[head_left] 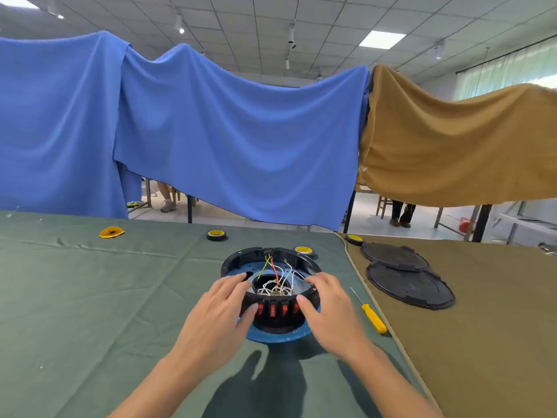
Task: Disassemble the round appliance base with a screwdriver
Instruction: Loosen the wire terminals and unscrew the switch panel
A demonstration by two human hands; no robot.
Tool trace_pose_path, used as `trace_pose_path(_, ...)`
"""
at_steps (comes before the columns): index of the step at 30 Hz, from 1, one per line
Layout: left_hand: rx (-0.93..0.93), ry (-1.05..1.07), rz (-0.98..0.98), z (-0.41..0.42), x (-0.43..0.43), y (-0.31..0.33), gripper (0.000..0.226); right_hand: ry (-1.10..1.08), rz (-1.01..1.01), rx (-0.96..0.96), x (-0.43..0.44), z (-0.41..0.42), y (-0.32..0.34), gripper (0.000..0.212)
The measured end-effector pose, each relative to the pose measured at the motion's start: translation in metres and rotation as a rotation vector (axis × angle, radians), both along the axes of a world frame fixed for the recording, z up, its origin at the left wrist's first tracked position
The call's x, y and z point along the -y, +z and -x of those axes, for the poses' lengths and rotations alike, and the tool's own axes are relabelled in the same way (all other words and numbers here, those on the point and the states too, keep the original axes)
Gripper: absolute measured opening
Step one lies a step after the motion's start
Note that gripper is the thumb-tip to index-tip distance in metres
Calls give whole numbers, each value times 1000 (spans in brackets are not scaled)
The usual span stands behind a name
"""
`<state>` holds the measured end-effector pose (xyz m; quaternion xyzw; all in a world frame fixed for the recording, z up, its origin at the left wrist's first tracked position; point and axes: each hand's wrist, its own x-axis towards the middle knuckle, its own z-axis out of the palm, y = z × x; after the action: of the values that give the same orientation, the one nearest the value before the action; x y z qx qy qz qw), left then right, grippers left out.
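Round appliance base (272,322) sits on the green cloth (105,297), right between the two hands. It is black, with a blue plate (271,337) under it, and its top is open.

Left hand (217,309) holds the near wall on one side. Its fingers (238,280) bend over the rim and its thumb presses the front. Right hand (328,306) holds the same wall on the other side. Its fingers (313,279) also reach over the rim and its thumb is on the front. Both hands pinch the wall between thumb and fingers.

Between the two thumbs is a row of red switches (272,310). Just past the fingertips, inside the base, is a tangle of wires (275,285), mostly white, with one red and one yellow-green.

The screwdriver (372,315) has a yellow handle. It lies on the cloth beside the right hand's little finger, not touching it.

Farther out on that side, two black covers (410,286) lie on the brown cloth (482,327). A tape roll (216,235) sits well beyond the left fingertips.
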<state>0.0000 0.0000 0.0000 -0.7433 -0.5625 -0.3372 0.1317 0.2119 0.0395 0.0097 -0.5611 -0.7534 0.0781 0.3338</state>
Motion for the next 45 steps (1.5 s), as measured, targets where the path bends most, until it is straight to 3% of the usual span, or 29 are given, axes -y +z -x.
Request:
trace_pose_path(6,-108,-95,150,8,-29,-1,39,-2,47,61,-16,-6,-12,43)
trace_pose_path(9,-156,-33,22,4,-28,-2,51,37,53,38,-21,-11,-11,40)
trace_pose_path(14,-195,15,-134,-9,-25,-5,49,153,207,-242,-29,-14,-7,28)
trace_pose_path(16,-190,30,-144,-10,-25,-5,49,187,241,-257,-30,-15,-4,29)
trace_pose_path(19,-181,40,-128,-10,-25,-5,51,67,128,-265,-28,-23,-3,28)
trace_pose_path(22,-189,59,-111,-12,-23,-4,52,-287,-55,58,-28,-49,-6,28)
trace_pose_path(24,-186,62,-91,-13,-22,-3,53,-465,-7,325,-26,-65,-10,27)
trace_pose_path(26,-181,68,-73,-15,-20,-2,53,-519,87,479,-22,-71,-14,20)
trace_pose_path(28,-189,78,-58,-16,-20,-2,50,-491,107,517,-21,-73,-19,19)
trace_pose_path(31,-186,91,-44,-16,-20,-2,41,-483,159,440,-21,-76,-16,18)
trace_pose_path(34,-182,99,-6,-16,-19,-2,38,-493,285,417,-19,-77,-9,1)
trace_pose_path(40,-172,108,-12,-18,-15,-2,36,-429,396,364,-14,-66,-6,25)
trace_pose_path(44,-174,132,44,-19,-15,-1,41,-390,365,185,-9,-53,1,9)
trace_pose_path(45,-176,140,56,-20,-15,-1,43,-389,345,134,-9,-50,1,16)
